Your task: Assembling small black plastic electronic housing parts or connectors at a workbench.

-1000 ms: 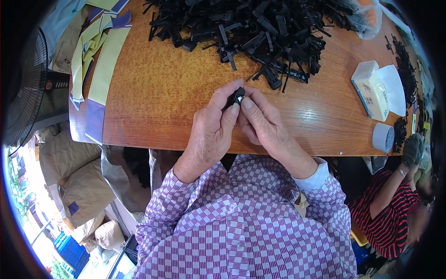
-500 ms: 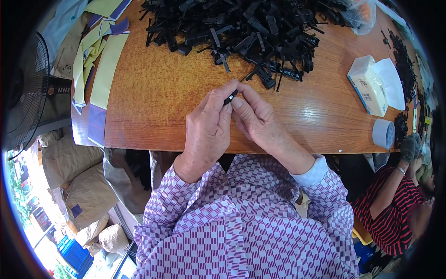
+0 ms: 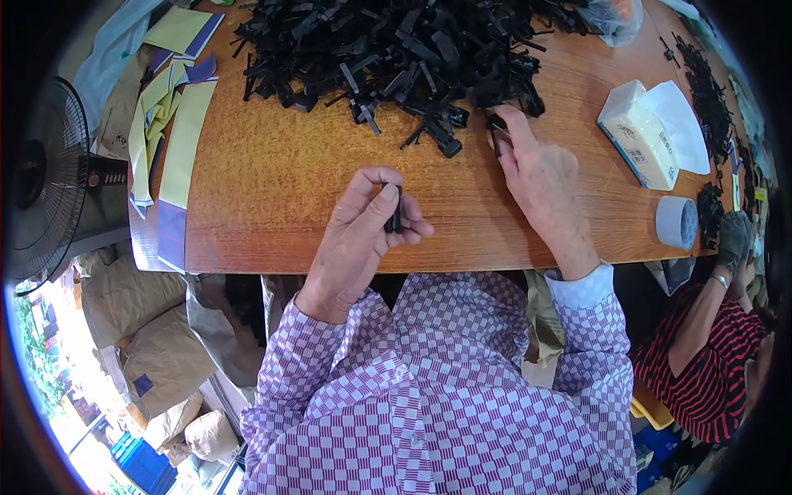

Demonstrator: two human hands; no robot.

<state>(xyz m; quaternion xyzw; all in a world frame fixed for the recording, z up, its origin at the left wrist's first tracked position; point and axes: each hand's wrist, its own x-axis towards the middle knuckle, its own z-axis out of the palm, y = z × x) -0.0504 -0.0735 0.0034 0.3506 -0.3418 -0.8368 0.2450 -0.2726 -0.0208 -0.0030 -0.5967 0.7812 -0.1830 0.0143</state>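
My left hand [image 3: 351, 235] is above the table's near edge, its thumb and fingers pinching a small black plastic part [image 3: 395, 211]. Stretched out to the right, my right hand [image 3: 540, 177] is at the near right edge of a big heap of black plastic parts [image 3: 396, 58]. Between its thumb and forefinger is a dark piece [image 3: 496, 136], partly covered by the fingers; whether it has come free of the heap I cannot tell. A few parts [image 3: 441, 132] spill out of the heap between my hands.
On the brown wooden table [image 3: 264, 198] lie yellow and purple paper strips [image 3: 183, 148] at left, beside a fan [image 3: 49, 181]. Right of my hand are a tissue pack [image 3: 648, 136] and a roll of tape [image 3: 676, 222]. A person in striped clothing [image 3: 701, 363] works at far right.
My hands have come apart. The right one has reached forward and right to the heap and gripped a dark piece; the left keeps the black part, a little lower.
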